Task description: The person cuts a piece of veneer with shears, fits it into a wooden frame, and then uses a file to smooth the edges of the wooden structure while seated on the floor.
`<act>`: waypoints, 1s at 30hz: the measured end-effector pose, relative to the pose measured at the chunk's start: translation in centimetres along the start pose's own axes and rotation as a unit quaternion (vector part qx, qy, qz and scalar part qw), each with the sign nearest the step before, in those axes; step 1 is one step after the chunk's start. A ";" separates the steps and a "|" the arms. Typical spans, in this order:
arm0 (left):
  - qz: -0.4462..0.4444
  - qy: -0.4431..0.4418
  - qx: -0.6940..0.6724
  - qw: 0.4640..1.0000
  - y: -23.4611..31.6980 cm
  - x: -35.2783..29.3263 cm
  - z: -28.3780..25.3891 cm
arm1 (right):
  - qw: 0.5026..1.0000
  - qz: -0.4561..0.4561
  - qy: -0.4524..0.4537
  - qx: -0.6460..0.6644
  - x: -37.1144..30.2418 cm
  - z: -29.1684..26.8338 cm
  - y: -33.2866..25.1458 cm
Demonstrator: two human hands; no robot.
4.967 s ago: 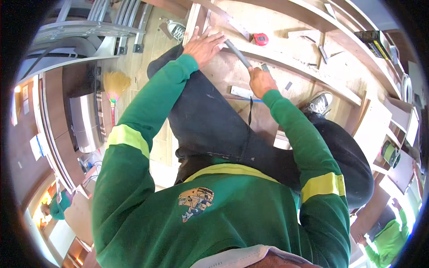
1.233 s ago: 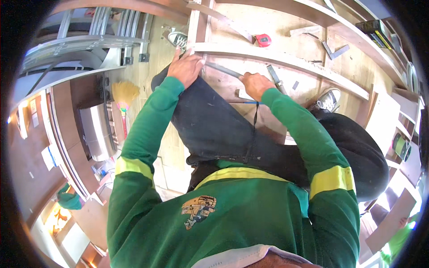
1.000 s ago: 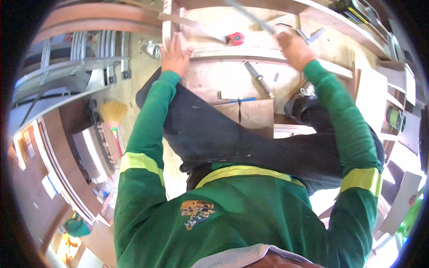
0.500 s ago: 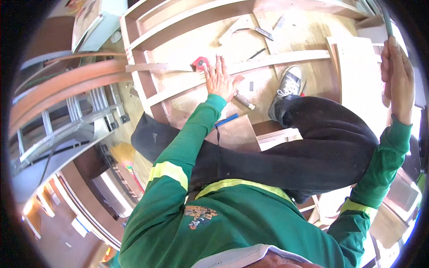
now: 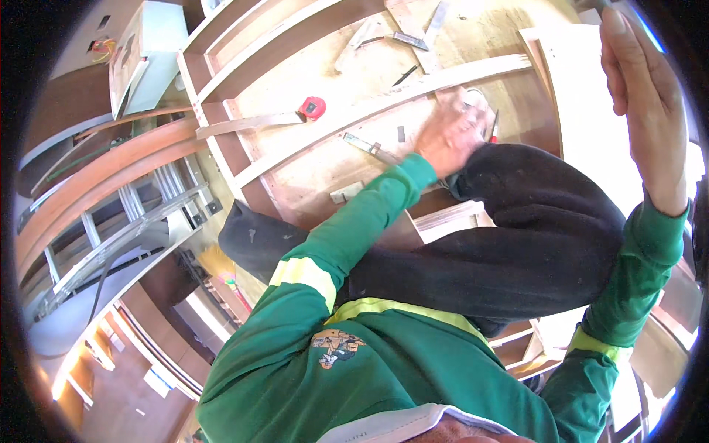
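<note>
My left hand (image 5: 452, 134) is smeared by motion over the near wooden rail (image 5: 384, 96), in front of my shoe; its fingers cannot be made out. Under that wrist lies a tool with a flat metal blade (image 5: 362, 142), its other end hidden by my sleeve. A red tape measure (image 5: 313, 108) rests beyond the rail, by the end of a thin wood strip (image 5: 247, 124). At the far right my right hand (image 5: 646, 100) is raised, fingers pressed together around something thin and grey at the picture's edge, mostly hidden.
A metal square (image 5: 411, 40) and a black pencil-like stick (image 5: 405, 74) lie inside the wooden frame (image 5: 295, 44). A red-handled pointed tool (image 5: 494, 131) is beside my shoe. An aluminium ladder (image 5: 133, 214) and a yellow broom (image 5: 218, 264) are at left, a pale panel (image 5: 583, 96) at right.
My left hand has left the rail near the tape measure and swung right toward my shoe, uncovering the flat blade. My right hand has shifted slightly left and up.
</note>
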State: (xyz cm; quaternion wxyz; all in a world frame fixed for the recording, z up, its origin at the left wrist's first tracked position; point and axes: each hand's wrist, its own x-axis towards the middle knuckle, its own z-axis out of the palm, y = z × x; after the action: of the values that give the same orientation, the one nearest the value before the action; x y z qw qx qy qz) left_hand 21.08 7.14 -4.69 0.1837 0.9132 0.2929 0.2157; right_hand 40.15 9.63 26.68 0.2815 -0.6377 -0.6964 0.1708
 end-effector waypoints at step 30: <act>-0.044 -0.221 -0.093 0.970 -16.0 0.0 -8.8 | 0.991 -0.048 0.053 -0.111 -0.2 2.9 -4.4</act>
State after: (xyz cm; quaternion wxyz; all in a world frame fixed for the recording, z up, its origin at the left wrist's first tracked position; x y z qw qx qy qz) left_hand 9.35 21.14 -4.73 0.3376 0.9032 0.2635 0.0265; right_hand 34.91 9.20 27.03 0.2535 -0.6388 -0.7250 0.0446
